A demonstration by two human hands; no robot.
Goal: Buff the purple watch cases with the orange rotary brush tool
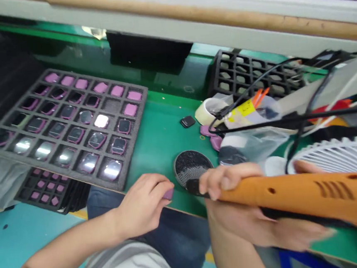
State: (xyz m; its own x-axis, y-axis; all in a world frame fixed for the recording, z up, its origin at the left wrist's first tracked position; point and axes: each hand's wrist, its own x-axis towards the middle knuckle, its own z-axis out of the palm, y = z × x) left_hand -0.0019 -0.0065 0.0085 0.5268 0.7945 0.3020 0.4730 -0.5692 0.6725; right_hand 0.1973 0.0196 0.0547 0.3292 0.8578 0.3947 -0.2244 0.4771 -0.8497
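- Green table [152,115] beneath a pale beam [156,25], which runs across the view well beyond both hands.
- Left hand [150,201]: fingers and thumb closed on a small purple piece [168,194], over the table's near edge; most of the piece is hidden by the grip.
- Right hand [251,219]: wrapped around an orange tool [302,192] with vent slots, its fingers bent over the narrower front; part of this hand is blurred.
- Just beyond the right hand's fingertips, at the tool's dark end, sits a round black disc [192,164] with a textured face; whether the two are joined cannot be told.
- Up and left of the left hand, near it, lies a dark foam tray [112,104] of purple pieces and dark-faced, watch-like units, one pocket bare.
- Beyond the right hand, on the table: two loose purple parts [216,143], a tape roll [210,110], a clear bag [257,141] and, farther off, a black compartment tray [214,74].
- Right of these, behind the tool, stands a white slatted object [337,157].
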